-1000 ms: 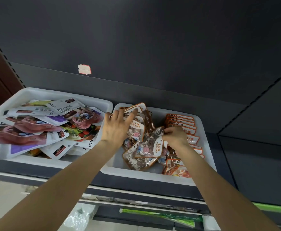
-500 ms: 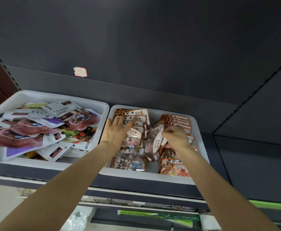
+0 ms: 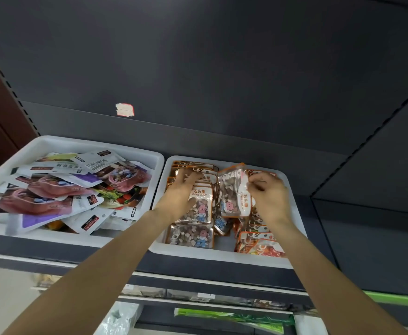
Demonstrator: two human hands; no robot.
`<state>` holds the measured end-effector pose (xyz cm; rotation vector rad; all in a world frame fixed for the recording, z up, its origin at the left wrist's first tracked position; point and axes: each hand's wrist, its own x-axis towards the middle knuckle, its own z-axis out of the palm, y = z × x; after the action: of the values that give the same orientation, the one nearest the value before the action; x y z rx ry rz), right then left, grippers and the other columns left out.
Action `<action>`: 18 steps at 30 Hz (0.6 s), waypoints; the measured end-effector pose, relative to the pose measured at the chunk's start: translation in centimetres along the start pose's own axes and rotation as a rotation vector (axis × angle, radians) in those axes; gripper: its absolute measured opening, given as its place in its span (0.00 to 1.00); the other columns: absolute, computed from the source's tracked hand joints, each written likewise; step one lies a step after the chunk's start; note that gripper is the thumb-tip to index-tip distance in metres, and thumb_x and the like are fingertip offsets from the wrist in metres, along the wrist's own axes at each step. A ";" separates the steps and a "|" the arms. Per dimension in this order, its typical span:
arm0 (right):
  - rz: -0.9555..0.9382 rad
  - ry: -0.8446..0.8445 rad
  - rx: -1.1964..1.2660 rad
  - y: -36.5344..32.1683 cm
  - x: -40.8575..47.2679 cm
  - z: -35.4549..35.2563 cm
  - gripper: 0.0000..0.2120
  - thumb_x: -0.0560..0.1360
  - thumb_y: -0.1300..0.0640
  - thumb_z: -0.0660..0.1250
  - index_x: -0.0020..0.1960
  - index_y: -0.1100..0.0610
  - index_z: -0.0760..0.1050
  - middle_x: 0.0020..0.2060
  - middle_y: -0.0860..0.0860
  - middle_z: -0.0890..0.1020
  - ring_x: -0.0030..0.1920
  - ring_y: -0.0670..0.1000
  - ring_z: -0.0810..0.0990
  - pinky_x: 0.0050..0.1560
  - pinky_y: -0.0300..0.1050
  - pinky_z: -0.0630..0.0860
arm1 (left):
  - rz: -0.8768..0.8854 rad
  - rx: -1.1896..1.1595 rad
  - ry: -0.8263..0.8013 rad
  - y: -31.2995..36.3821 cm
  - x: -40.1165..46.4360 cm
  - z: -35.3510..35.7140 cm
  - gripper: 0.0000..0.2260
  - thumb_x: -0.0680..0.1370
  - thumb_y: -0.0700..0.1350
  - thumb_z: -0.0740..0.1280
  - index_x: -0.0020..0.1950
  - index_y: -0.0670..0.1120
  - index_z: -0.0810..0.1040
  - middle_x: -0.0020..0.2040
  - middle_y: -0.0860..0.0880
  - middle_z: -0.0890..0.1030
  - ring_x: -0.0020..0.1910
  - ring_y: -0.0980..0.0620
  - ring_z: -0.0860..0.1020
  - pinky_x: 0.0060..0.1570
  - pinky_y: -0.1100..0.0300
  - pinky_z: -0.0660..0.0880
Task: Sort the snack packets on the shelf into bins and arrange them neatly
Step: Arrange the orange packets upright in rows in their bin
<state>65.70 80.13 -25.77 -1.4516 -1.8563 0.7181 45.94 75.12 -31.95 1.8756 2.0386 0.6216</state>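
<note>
Two white bins sit side by side on a dark shelf, and the person reaches both bare arms into the right bin (image 3: 292, 238). The left hand (image 3: 182, 189) lies flat, fingers spread and fairly straight, pressing down on a row of stone-candy packets (image 3: 199, 209) stacked overlapping along the bin's left side. The right hand (image 3: 269, 195) pinches one packet (image 3: 233, 189) by its edge with curled fingers, holding it lifted and tilted above the middle of the bin, just beside the flattened row. Under that wrist, a second row of orange-edged packets (image 3: 258, 243) runs along the right side toward the front wall. The left bin (image 3: 60, 142) is heaped with a loose jumble of bigger pouches (image 3: 60, 189) in white, pink and purple, lying at all angles. A torn price sticker (image 3: 125, 109) clings to the dark back panel above the bins.
</note>
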 end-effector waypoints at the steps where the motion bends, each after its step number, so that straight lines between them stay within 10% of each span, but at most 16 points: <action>1: -0.004 -0.037 0.001 -0.2 0.0 0.2 0.06 0.74 0.65 0.68 0.51 0.63 0.80 0.47 0.54 0.82 0.47 0.51 0.80 0.40 0.31 0.70 | 0.030 -0.063 0.013 0.1 0.0 -0.1 0.27 0.77 0.38 0.66 0.74 0.49 0.62 0.73 0.46 0.58 0.59 0.44 0.76 0.59 0.57 0.73; 6: 0.023 -0.279 -0.035 0.0 -1.6 2.8 0.10 0.71 0.65 0.72 0.52 0.60 0.80 0.46 0.54 0.84 0.44 0.47 0.81 0.44 0.37 0.78 | 0.119 -0.352 -0.087 1.9 0.3 -1.3 0.31 0.79 0.37 0.64 0.75 0.58 0.56 0.75 0.56 0.57 0.70 0.60 0.58 0.62 0.67 0.59; 11: 0.089 -0.328 0.038 0.4 -1.9 2.4 0.11 0.70 0.66 0.73 0.51 0.60 0.81 0.45 0.53 0.84 0.43 0.46 0.82 0.43 0.37 0.77 | 0.116 -0.378 -0.067 1.2 0.6 -0.9 0.06 0.77 0.38 0.67 0.52 0.45 0.78 0.63 0.49 0.76 0.63 0.53 0.73 0.56 0.72 0.66; 18: 0.137 -0.228 0.026 1.2 -0.4 0.7 0.12 0.75 0.69 0.65 0.56 0.62 0.80 0.53 0.55 0.82 0.55 0.53 0.78 0.55 0.44 0.74 | 0.107 -0.528 -0.138 -0.3 -0.4 -1.2 0.08 0.78 0.35 0.64 0.45 0.48 0.77 0.56 0.56 0.78 0.61 0.58 0.74 0.64 0.59 0.69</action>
<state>65.97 79.97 -27.22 -1.5450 -1.9200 1.0072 45.15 74.54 -31.11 1.6583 1.5048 0.9232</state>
